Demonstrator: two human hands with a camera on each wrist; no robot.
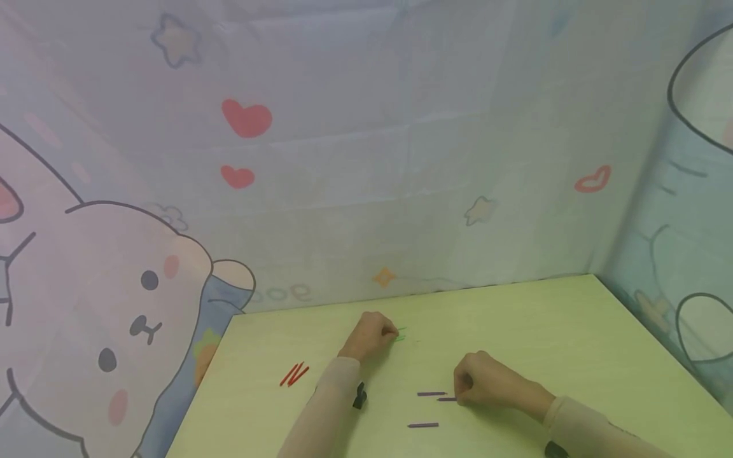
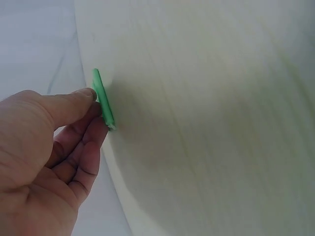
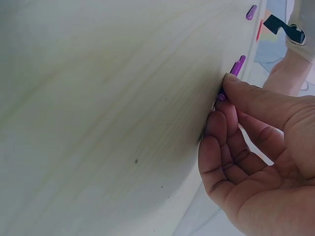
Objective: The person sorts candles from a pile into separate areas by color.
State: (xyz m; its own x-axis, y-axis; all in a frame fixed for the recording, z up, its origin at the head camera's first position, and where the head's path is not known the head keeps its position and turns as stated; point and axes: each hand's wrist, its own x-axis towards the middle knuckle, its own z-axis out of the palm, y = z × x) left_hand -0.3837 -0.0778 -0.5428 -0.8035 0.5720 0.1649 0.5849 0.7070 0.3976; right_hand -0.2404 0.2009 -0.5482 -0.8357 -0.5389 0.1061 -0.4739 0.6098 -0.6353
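Note:
My left hand is at the far side of the table, thumb and fingertips pinching a thin green crayon. In the head view, green crayons show just past those fingertips, partly hidden by them. Closer to me and to the right, my right hand pinches the end of a purple crayon low over the table. Beside it lies a second purple crayon, roughly parallel. A third purple crayon lies apart, nearer to me. The right thumb covers part of the pinched one in the right wrist view.
Several red crayons lie in a small slanted group left of my left forearm. The pale yellow-green table ends at a printed cloth backdrop behind it and at both sides.

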